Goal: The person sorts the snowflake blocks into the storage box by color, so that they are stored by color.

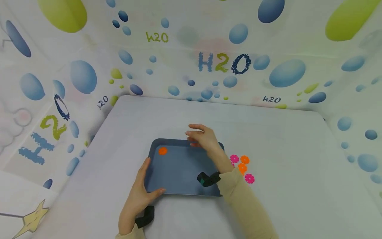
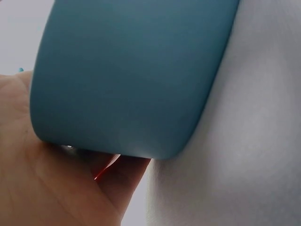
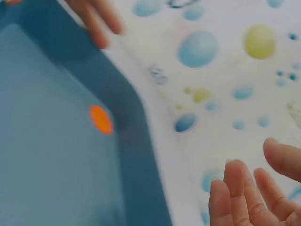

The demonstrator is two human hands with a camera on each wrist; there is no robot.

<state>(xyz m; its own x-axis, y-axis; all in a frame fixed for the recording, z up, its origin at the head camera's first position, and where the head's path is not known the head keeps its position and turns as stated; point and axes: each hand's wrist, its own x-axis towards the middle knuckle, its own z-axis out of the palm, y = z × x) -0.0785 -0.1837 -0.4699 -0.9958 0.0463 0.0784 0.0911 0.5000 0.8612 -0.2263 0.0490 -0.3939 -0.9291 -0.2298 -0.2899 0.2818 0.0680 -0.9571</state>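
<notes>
A blue-grey rectangular tray (image 1: 182,169) lies on the table. In its back left corner sits a flat orange flower-shaped disc (image 1: 162,151), also seen in the right wrist view as an orange disc (image 3: 101,119) near the wall. My left hand (image 1: 140,192) holds the tray's front left corner, fingers along the left side and thumb at the front rim. The left wrist view shows the tray's outer wall (image 2: 127,80) against the palm. Over the back right rim is my right hand (image 1: 206,137), fingers spread and loosely bent, holding nothing.
Right of the tray, partly behind my right forearm, lie several flower-shaped discs, among them a pink disc (image 1: 249,178) and an orange disc (image 1: 245,159). A white cloth covers the table (image 1: 292,159). Printed fabric (image 1: 179,66) hangs behind and at the sides.
</notes>
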